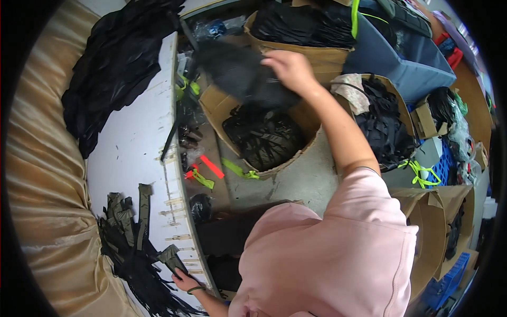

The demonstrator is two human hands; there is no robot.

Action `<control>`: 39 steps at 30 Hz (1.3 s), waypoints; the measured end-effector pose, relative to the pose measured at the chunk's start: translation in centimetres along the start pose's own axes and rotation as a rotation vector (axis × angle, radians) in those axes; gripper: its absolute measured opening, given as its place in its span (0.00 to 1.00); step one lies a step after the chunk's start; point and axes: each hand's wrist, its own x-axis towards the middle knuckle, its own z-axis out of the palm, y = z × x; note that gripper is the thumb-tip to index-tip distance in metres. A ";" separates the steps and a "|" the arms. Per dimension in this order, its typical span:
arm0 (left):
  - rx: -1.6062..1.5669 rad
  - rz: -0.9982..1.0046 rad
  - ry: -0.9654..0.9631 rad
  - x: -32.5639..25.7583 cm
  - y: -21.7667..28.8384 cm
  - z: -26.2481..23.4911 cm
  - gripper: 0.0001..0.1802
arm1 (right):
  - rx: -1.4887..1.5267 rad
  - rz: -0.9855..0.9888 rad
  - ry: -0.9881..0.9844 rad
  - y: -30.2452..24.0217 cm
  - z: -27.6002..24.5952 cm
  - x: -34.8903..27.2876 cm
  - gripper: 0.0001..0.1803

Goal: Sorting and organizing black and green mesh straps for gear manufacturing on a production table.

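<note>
Pink shirt (327, 259): right of the left fingers.
Right hand (289, 68): fingers pinching blurred black fabric (237, 76), left of them above an open carton (216, 113).
Left hand (186, 282): fingers touching an olive fabric piece (171, 259); cannot tell if gripping.
Handling: best pinched firmly, clear of cardboard.
White tabletop (127, 137): beneath left fingers.
Gold drape (47, 158): left of both.

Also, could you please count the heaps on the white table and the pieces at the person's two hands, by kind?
Black heap: 1
Heap of olive and black straps: 1
Olive piece at the left hand: 1
Black piece, blurred, at the right hand: 1
Total: 4
</note>
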 end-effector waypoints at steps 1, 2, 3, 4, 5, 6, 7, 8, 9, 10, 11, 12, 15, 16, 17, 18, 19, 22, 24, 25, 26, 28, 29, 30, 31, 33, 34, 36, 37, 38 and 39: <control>-0.039 -0.006 -0.040 0.2 0.2 0.0 0.22 | -0.167 0.032 0.036 2.6 -3.2 -1.7 0.11; -0.083 0.026 -0.038 0.2 0.8 0.2 0.21 | -0.269 0.068 0.063 4.9 -6.3 -3.4 0.11; -0.105 0.034 -0.034 0.7 -0.2 -0.2 0.21 | -0.355 0.100 0.087 6.8 -8.7 -4.9 0.10; -0.061 0.053 -0.037 1.2 -1.1 -0.5 0.20 | -0.498 0.156 0.076 8.3 -10.9 -6.3 0.10; -0.016 0.072 -0.041 1.5 -1.7 -1.0 0.18 | -0.640 0.211 0.063 9.8 -13.0 -7.8 0.10; -0.017 0.065 -0.046 1.4 -1.8 -0.9 0.18 | -0.715 0.266 0.100 12.1 -15.4 -9.6 0.10; -0.101 0.052 -0.104 1.5 -1.5 -0.9 0.17 | -0.788 0.324 0.138 14.6 -17.5 -11.6 0.11; -0.185 0.038 -0.160 1.4 -0.9 -0.7 0.15 | -0.861 0.422 0.175 16.4 -19.5 -13.5 0.12; -0.188 0.034 -0.160 1.1 -0.2 -0.6 0.15 | -0.932 0.519 0.216 17.9 -21.5 -15.5 0.13; -0.247 0.034 -0.209 1.0 0.5 -0.4 0.14 | -0.999 0.592 0.238 19.7 -23.8 -17.6 0.14; -0.299 0.030 -0.254 0.7 1.1 -0.5 0.13 | -1.061 0.665 0.255 20.9 -25.3 -19.5 0.14; -0.310 0.022 -0.248 0.0 2.2 -0.7 0.13 | -1.087 0.729 0.232 21.1 -25.9 -20.7 0.15; -0.301 -0.022 -0.334 -0.9 2.5 -1.7 0.14 | -1.111 0.879 0.141 22.1 -26.7 -24.2 0.16; -0.343 -0.037 -0.353 -1.4 2.6 -2.1 0.13 | -1.037 1.086 0.059 21.5 -26.0 -24.9 0.15; -0.384 -0.058 -0.362 -2.2 2.9 -2.7 0.11 | -0.993 1.208 -0.037 21.3 -25.1 -25.6 0.16; -0.419 -0.083 -0.416 -2.5 3.2 -3.0 0.04 | -0.989 1.342 -0.155 23.2 -25.1 -27.4 0.16; -0.371 -0.145 -0.381 -3.8 5.9 -3.3 0.13 | -1.130 1.387 -0.224 22.9 -23.0 -27.3 0.16; -0.523 -0.281 -0.452 -5.6 10.5 -2.4 0.19 | -1.035 1.004 -0.330 20.3 -15.9 -24.9 0.19; -0.554 -0.154 -0.487 -5.4 9.1 -0.4 0.18 | -0.547 0.598 -0.301 22.0 -9.2 -24.6 0.17; -0.619 -0.199 -0.520 -5.8 10.7 -0.4 0.16 | -0.268 0.439 -0.311 20.8 -4.9 -23.4 0.15; -0.656 -0.206 -0.528 -6.4 11.3 -1.5 0.14 | 0.048 0.344 -0.411 14.8 0.9 -21.1 0.15; -0.711 -0.229 -0.489 -7.4 12.4 -3.2 0.13 | 0.463 0.129 -0.642 -3.7 7.3 -16.7 0.13; -0.783 -0.235 -0.487 -7.6 13.4 -3.6 0.13 | 0.703 0.117 -0.776 -9.2 9.8 -16.5 0.13; -0.853 -0.245 -0.468 -8.1 13.8 -4.3 0.12 | 0.713 -0.079 -0.882 -16.0 10.2 -15.5 0.15; -0.861 -0.256 -0.419 -8.4 14.1 -4.7 0.12 | 0.797 -0.350 -0.912 -20.7 11.3 -15.3 0.22; -0.894 -0.267 -0.408 -8.5 13.8 -5.1 0.12 | 0.827 -0.570 -0.997 -28.6 12.3 -16.1 0.29; -0.878 -0.257 -0.400 -8.5 13.3 -5.2 0.12 | 0.808 -0.675 -1.030 -31.2 13.1 -16.8 0.29; -0.933 -0.265 -0.330 -8.1 13.0 -5.3 0.11 | 0.722 -0.855 -1.100 -34.5 15.3 -18.6 0.28; -0.928 -0.250 -0.307 -7.9 12.2 -5.3 0.10 | 0.736 -0.894 -1.102 -35.2 16.4 -19.7 0.28; -0.935 -0.252 -0.264 -7.3 11.5 -5.3 0.10 | 0.670 -0.943 -1.107 -35.7 17.9 -20.9 0.26; -0.877 -0.247 -0.222 -6.8 11.0 -5.2 0.09 | 0.603 -0.985 -1.109 -36.4 18.9 -21.6 0.24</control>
